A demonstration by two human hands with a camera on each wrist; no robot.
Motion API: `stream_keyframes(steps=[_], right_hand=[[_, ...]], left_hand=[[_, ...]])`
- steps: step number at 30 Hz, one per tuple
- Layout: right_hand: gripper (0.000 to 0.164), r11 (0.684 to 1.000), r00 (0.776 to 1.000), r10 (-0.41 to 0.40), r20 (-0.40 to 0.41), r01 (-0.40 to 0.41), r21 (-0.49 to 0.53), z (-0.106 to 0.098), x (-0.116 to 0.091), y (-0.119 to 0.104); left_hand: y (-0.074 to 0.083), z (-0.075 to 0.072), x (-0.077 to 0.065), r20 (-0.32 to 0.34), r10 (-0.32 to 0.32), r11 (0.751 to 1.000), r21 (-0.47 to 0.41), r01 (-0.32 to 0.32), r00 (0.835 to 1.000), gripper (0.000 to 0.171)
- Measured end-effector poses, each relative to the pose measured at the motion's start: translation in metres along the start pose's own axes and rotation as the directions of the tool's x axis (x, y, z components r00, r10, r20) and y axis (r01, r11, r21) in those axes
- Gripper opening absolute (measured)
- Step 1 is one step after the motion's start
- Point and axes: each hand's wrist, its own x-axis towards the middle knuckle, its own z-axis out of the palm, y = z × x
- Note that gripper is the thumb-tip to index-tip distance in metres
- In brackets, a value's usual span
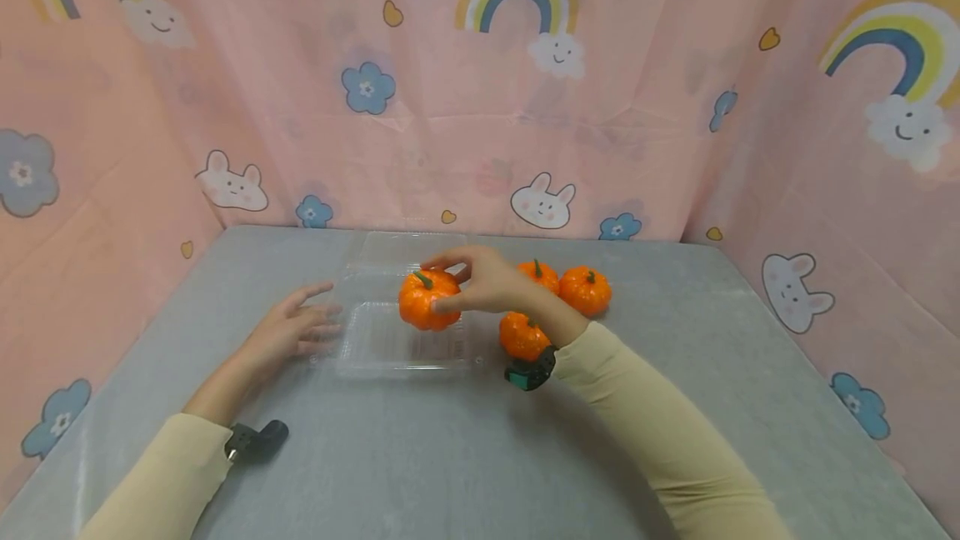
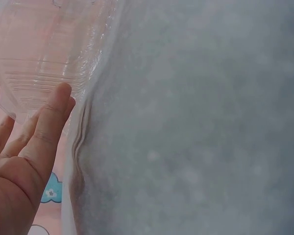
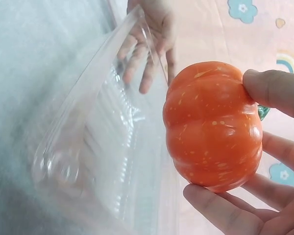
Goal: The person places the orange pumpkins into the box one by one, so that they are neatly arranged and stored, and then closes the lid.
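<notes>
A small orange pumpkin (image 1: 429, 302) with a green stem is held by my right hand (image 1: 487, 280), thumb on one side and fingers on the other. It hangs over a clear plastic clamshell box (image 1: 405, 367), whose lid (image 1: 408, 250) is folded back toward the wall. In the right wrist view the pumpkin (image 3: 213, 127) is apart from the box wall (image 3: 112, 147). My left hand (image 1: 288, 330) is just left of the box with its fingers spread and nothing in them. The left wrist view shows those fingers (image 2: 49, 115) beside the clear plastic.
Three more orange pumpkins lie right of the box: one in front (image 1: 522, 337), one behind (image 1: 538, 275) and one farther right (image 1: 586, 291). A grey cloth covers the table (image 1: 420, 457). Pink patterned curtains (image 1: 450, 123) stand at the back and both sides.
</notes>
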Motion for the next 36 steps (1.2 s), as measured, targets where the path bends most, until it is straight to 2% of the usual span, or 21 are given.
stream_keyframes(steps=[10, 21, 28, 36], right_hand=[[0.054, 1.0, 1.0, -0.017, 0.026, 0.017, 0.014, 0.014, 0.012, -0.012], [0.053, 0.998, 0.998, -0.042, 0.053, 0.039, 0.045, 0.028, 0.024, -0.023], [0.052, 0.999, 0.997, -0.035, 0.066, 0.033, 0.031, 0.041, 0.034, -0.024], [0.052, 0.997, 0.996, -0.035, 0.079, 0.03, 0.067, 0.057, 0.04, -0.023]], left_hand=[[0.002, 0.001, 0.001, -0.014, -0.035, 0.999, 0.024, 0.035, 0.999, 0.059], [0.002, 0.001, 0.0, -0.012, -0.029, 0.999, 0.013, 0.029, 1.0, 0.06], [0.0, 0.0, 0.002, 0.0, -0.026, 0.999, 0.02, 0.026, 1.0, 0.059], [0.002, 0.0, 0.001, 0.002, -0.025, 0.999, 0.022, 0.025, 1.0, 0.059]])
